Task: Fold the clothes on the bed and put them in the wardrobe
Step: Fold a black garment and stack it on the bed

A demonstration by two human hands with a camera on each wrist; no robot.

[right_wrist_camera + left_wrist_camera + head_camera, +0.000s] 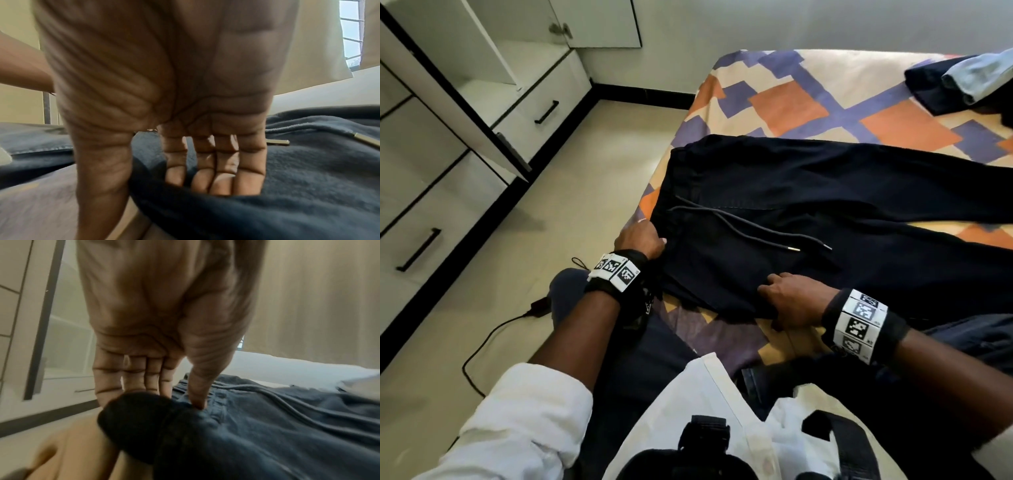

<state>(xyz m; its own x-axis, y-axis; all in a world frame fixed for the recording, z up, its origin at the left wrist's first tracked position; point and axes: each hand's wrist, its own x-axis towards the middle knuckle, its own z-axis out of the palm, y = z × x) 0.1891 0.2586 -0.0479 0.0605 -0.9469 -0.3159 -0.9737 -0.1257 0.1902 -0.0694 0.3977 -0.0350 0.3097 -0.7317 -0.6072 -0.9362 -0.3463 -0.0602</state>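
Observation:
Dark navy drawstring trousers (808, 205) lie spread on the patterned bed (808, 96), waistband at the left edge and legs running off to the right. My left hand (642, 240) pinches the waistband's near corner; in the left wrist view the thumb (198, 400) presses on top of the trousers (267, 434) and the fingers go under a dark fold. My right hand (791, 298) grips the near edge of the trousers below the drawstring (756, 233). In the right wrist view a fold of the cloth (308, 178) sits between its fingers (216, 181) and thumb.
An open wardrobe with a white door (448, 85) and drawers (544, 102) stands to the left across a strip of floor. A black cable (493, 329) lies on the floor. More clothes, dark and light blue (962, 82), are piled at the bed's far right.

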